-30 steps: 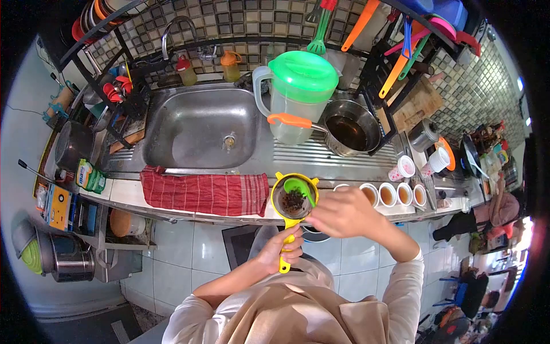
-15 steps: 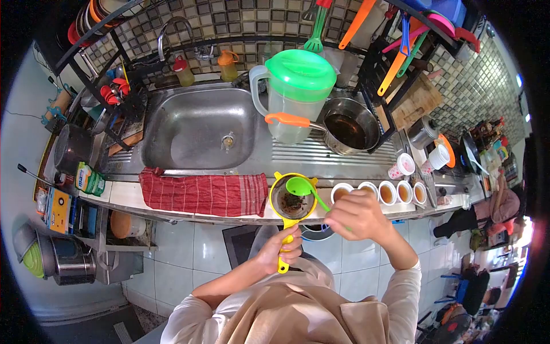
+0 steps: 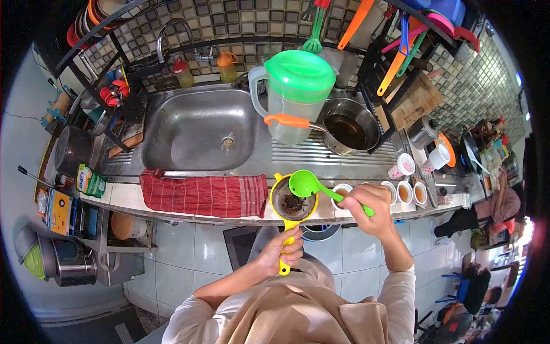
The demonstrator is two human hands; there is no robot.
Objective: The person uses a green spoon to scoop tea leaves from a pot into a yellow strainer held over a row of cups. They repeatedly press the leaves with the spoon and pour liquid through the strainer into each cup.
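My left hand [image 3: 282, 250] is closed around the handle of a yellow strainer [image 3: 312, 213], held level at the counter's front edge. Dark wet tea leaves [image 3: 294, 204] lie in its mesh. My right hand [image 3: 371, 207] grips a green ladle [image 3: 305, 183] by its handle, with the bowl over the far right part of the strainer. Behind and below that hand, a row of white cups [image 3: 404, 192] with amber liquid stands along the counter; some are partly hidden by the hand.
A red checked cloth [image 3: 203, 195] lies left of the strainer, before the steel sink [image 3: 197, 132]. A green-lidded pitcher [image 3: 298, 94] and a saucepan [image 3: 348, 127] of dark liquid stand on the drainboard, the pan's orange handle [image 3: 286, 120] pointing left. Stacked cups [image 3: 404, 164] stand farther right.
My right hand has lowered its wrist and shifted right, tilting the ladle so its handle now points to the lower right. The ladle's bowl rose slightly; my left hand and strainer stay nearly still.
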